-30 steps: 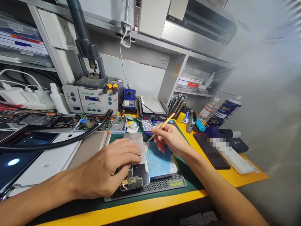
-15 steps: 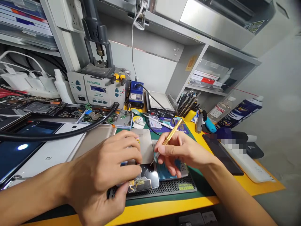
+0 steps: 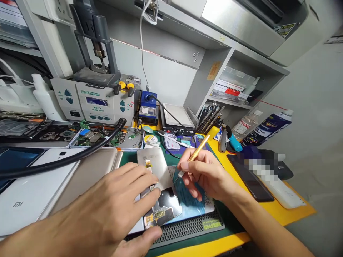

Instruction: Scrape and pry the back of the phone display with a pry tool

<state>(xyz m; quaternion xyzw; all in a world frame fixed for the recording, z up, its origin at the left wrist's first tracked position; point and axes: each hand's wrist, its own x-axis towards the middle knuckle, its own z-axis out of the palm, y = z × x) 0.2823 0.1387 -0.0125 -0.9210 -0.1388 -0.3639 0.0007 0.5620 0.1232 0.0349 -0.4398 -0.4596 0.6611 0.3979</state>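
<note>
My left hand (image 3: pixel 112 207) spans the left side of a dark phone screen part (image 3: pixel 167 201), its fingers over the top and its thumb by the lower edge. A flex cable with a yellow end (image 3: pixel 148 164) sticks up past the fingers. Between the thumb and fingers of my right hand (image 3: pixel 202 171) is a gold-handled pick (image 3: pixel 198 151), held like a pen. Its thin tip points down near the screen's upper right edge; whether it touches, I cannot tell. Underneath are a silver phone back (image 3: pixel 155 155) and a phone in blue film (image 3: pixel 190 200).
A honeycomb black pad (image 3: pixel 184 233) lies on the green mat. The black hose (image 3: pixel 88 153) of a soldering station (image 3: pixel 96 100) crosses the left side above several phones. Circuit boards (image 3: pixel 107 137) fill a tray behind. Bottles (image 3: pixel 246 125) and a dark phone (image 3: pixel 250 178) are at right.
The view has shifted and come closer to the bench. My left thumb has slid right along the screen's lower edge. The pick's tip has moved slightly up, towards the screen's upper edge.
</note>
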